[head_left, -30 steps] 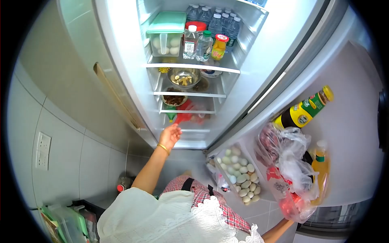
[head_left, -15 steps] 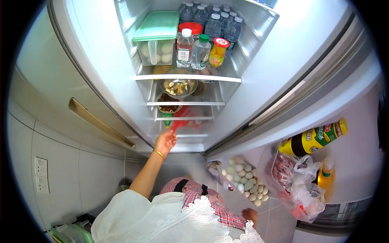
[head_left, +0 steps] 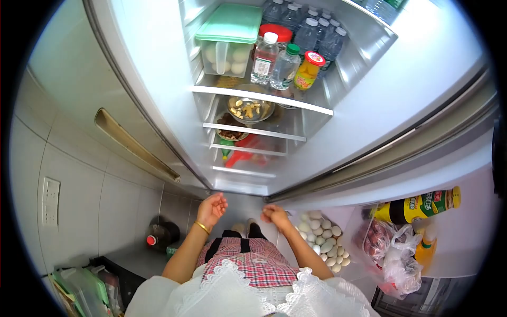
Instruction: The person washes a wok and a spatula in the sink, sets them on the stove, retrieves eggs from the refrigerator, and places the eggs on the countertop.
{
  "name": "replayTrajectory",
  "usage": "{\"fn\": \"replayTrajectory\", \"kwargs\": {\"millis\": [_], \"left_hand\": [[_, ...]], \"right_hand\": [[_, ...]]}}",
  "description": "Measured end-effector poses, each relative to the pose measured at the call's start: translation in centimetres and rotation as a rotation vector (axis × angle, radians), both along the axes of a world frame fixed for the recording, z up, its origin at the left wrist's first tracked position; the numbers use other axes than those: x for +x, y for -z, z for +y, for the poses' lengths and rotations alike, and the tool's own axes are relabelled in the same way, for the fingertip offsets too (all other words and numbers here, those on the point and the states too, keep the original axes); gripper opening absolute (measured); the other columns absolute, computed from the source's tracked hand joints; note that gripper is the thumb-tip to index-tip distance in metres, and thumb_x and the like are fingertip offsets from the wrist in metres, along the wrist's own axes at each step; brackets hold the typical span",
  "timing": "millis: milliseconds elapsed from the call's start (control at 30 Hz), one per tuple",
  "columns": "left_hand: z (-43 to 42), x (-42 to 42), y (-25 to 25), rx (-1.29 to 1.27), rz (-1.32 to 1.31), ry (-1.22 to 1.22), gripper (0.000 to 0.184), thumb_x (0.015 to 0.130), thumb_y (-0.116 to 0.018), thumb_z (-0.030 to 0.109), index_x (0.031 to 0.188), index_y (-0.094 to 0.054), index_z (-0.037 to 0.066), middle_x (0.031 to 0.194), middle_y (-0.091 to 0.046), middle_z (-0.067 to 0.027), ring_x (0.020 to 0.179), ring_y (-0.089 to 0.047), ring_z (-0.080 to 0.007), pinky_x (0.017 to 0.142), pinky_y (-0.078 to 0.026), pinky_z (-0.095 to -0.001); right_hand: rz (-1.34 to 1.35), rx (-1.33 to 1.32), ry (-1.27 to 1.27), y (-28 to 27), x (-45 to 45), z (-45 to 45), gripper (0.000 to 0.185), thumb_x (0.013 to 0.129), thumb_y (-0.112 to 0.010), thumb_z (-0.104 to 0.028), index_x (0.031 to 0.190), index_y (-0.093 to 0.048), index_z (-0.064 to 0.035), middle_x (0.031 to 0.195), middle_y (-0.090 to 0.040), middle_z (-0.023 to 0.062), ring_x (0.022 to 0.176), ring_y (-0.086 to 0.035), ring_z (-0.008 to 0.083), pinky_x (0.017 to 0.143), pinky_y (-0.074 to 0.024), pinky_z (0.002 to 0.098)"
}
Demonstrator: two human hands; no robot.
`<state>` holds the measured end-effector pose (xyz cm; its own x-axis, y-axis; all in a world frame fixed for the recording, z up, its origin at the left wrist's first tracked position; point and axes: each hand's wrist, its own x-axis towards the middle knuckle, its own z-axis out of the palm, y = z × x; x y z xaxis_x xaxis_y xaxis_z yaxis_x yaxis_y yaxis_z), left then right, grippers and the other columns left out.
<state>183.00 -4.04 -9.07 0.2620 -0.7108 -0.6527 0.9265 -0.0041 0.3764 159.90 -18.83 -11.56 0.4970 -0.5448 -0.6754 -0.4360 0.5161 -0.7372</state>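
My left hand (head_left: 212, 210), with a gold bracelet at the wrist, hovers in front of the refrigerator's bottom edge, fingers loosely bent and apart. Nothing shows in it. Across from it is my right hand (head_left: 274, 215), its fingers loosely curled, with no held thing visible. Neither hand touches the refrigerator (head_left: 240, 187). Nearest inside are a red plastic bag (head_left: 240, 157) and a green-topped item (head_left: 226, 149) on a low shelf. To the right of my right hand lies a heap of pale eggs (head_left: 325, 240).
Higher shelves hold a green-lidded egg box (head_left: 227, 50), bottles (head_left: 285, 66), a yellow jar (head_left: 309, 70) and a glass bowl (head_left: 251, 109). The open right door carries a sauce bottle (head_left: 417, 207) and plastic bags (head_left: 398, 259). A dark red-capped bottle (head_left: 162, 234) stands lower left.
My left hand has drawn back from the lower shelves toward my body. My right hand has risen into the space beside it. The head view has shifted, moving the shelves rightward.
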Motion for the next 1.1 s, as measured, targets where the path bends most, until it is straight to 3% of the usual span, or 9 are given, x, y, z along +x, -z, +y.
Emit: {"fn": "replayTrajectory", "kwargs": {"millis": [367, 633, 700, 833, 967, 1100], "left_hand": [[7.3, -5.6, 0.8, -0.06, 0.085, -0.315, 0.015, 0.084, -0.056, 0.014, 0.097, -0.059, 0.008, 0.082, -0.06, -0.0064, 0.072, -0.056, -0.0193, 0.061, -0.044, -0.0304], [10.9, -5.2, -1.1, -0.101, 0.093, -0.36, 0.015, 0.085, -0.054, 0.013, 0.098, -0.059, 0.008, 0.082, -0.06, -0.0061, 0.071, -0.056, -0.0193, 0.06, -0.045, -0.0301], [12.5, -4.9, -1.7, -0.13, 0.07, -0.365, 0.015, 0.085, -0.053, 0.012, 0.098, -0.059, 0.008, 0.082, -0.06, -0.0062, 0.071, -0.056, -0.0192, 0.06, -0.045, -0.0301], [15.3, -5.3, -2.5, -0.146, 0.077, -0.394, 0.016, 0.085, -0.052, 0.011, 0.099, -0.059, 0.007, 0.082, -0.06, -0.0064, 0.072, -0.057, -0.0191, 0.061, -0.046, -0.0302], [16.9, -7.0, -2.0, -0.161, 0.104, -0.376, 0.016, 0.085, -0.052, 0.01, 0.099, -0.059, 0.007, 0.082, -0.06, -0.0063, 0.072, -0.057, -0.0186, 0.062, -0.046, -0.0302], [17.1, -8.3, -1.7, -0.174, 0.121, -0.367, 0.016, 0.085, -0.053, 0.011, 0.098, -0.059, 0.007, 0.082, -0.06, -0.0061, 0.072, -0.057, -0.0184, 0.063, -0.046, -0.0301]], "right_hand": [[-0.088, 0.181, -0.204, -1.4, 7.3, -4.0, 0.02, 0.087, -0.056, -0.02, 0.1, -0.058, -0.0038, 0.084, -0.065, 0.0094, 0.07, -0.064, 0.0161, 0.059, -0.0506, 0.0253], [-0.107, 0.232, 0.049, -1.6, 5.0, -5.4, 0.018, 0.086, -0.056, -0.014, 0.099, -0.058, -0.0021, 0.083, -0.065, 0.0109, 0.07, -0.064, 0.0201, 0.059, -0.0518, 0.0288], [-0.15, 0.227, 0.098, -2.1, 4.7, -5.6, 0.018, 0.087, -0.054, -0.018, 0.096, -0.057, -0.0025, 0.083, -0.063, 0.0113, 0.075, -0.062, 0.0216, 0.065, -0.0518, 0.0306], [-0.226, 0.188, 0.19, -3.1, 4.7, -5.5, 0.016, 0.087, -0.053, -0.017, 0.088, -0.056, -0.0018, 0.079, -0.062, 0.0109, 0.07, -0.06, 0.0212, 0.062, -0.0513, 0.0318], [-0.386, 0.236, 0.213, -3.9, 5.1, -7.0, 0.014, 0.088, -0.051, -0.012, 0.096, -0.055, -0.0017, 0.082, -0.063, 0.0119, 0.07, -0.062, 0.0232, 0.058, -0.0517, 0.0332], [-0.429, 0.235, 0.288, -6.0, 6.5, -9.2, 0.014, 0.088, -0.051, -0.014, 0.093, -0.056, -0.0021, 0.079, -0.063, 0.0111, 0.068, -0.062, 0.0226, 0.057, -0.0514, 0.033]]}}
